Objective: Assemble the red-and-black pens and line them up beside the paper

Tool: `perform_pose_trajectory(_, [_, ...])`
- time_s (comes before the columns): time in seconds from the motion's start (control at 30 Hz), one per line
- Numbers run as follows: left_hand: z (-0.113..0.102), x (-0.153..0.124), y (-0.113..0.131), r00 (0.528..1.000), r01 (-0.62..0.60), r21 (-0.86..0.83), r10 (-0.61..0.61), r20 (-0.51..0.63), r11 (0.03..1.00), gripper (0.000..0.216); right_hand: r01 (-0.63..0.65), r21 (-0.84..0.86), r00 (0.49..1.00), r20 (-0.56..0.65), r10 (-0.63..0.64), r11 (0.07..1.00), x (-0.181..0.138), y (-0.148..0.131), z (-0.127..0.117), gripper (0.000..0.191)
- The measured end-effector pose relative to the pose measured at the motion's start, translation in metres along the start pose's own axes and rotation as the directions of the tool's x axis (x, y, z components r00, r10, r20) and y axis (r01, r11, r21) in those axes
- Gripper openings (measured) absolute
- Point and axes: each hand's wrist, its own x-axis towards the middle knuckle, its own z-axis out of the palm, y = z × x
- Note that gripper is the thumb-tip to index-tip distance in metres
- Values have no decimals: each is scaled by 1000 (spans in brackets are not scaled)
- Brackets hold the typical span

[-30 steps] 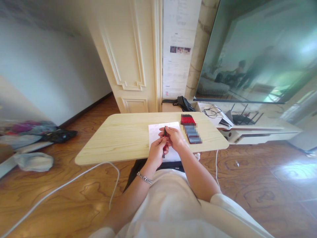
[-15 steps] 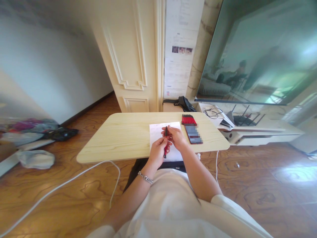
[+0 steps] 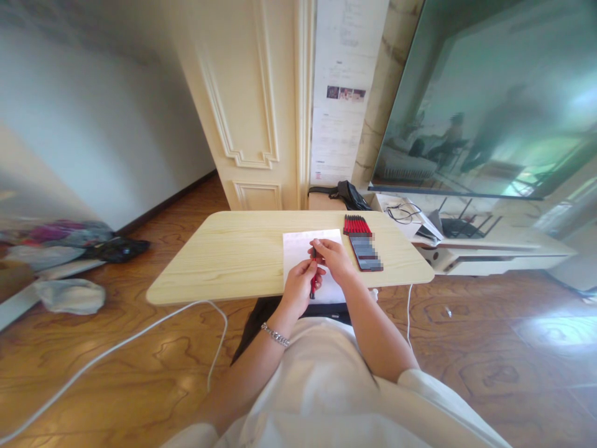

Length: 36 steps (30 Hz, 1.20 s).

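Observation:
Both my hands hold one red and black pen (image 3: 313, 286) upright in the picture, over a white sheet of paper (image 3: 293, 249). My left hand (image 3: 301, 283) is closed around the pen's red lower part, whose black end sticks out below. Higher up, my right hand (image 3: 330, 256) pinches the black upper end, and its fingers cover most of that end. To the right of the paper lies a row of several red and black pens (image 3: 357, 224). Just below that row is a phone (image 3: 366, 252) with its screen lit.
The light wooden table (image 3: 214, 261) carries all of this. Behind it sit a black bag (image 3: 349, 194) and a white box with cables (image 3: 401, 211). A router (image 3: 461, 227) stands on the low cabinet at right. A white cable (image 3: 116, 345) runs across the floor at left.
My right hand's fingers have closed further over the pen's black upper end, which showed more before. The whole view has shifted slightly.

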Motion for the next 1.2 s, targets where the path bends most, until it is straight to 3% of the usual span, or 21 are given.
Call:
perform_pose_trajectory(0.1, [0, -1, 0, 1000, 1, 7, -1, 6, 1000, 29, 33, -32, 999, -5, -33, 999, 0, 1, 0, 36])
perform_pose_trajectory(0.33, [0, -1, -1, 1000, 21, -4, -21, -10, 1000, 27, -67, -25, 995, 74, 69, 997, -1, 0, -3, 41])
perform_pose_trajectory(0.53, [-1, -2, -1, 1000, 8, 27, -8, 3, 1000, 29, 58, -90, 998, -20, -60, 994, 1, 3, -1, 36])
perform_pose_trajectory(0.73, [-1, -1, -2, 1000, 12, 28, -12, -16, 1000, 29, -50, -42, 996, 75, 53, 998, 1, 2, -6, 40])
perform_pose_trajectory(0.93, [-1, -1, -2, 1000, -6, 34, 6, -4, 999, 32, 61, -110, 998, 11, -61, 992, 3, 7, -6, 37])
perform_pose_trajectory(1.1, [-1, 0, -2, 1000, 16, 10, -15, -27, 1000, 32, -21, -77, 996, 89, 27, 997, 2, 4, -7, 39])
perform_pose_trajectory(1.2, [-1, 0, -3, 1000, 7, 2, -7, -26, 1000, 32, -9, -121, 998, 55, 16, 993, 2, 3, -7, 43])
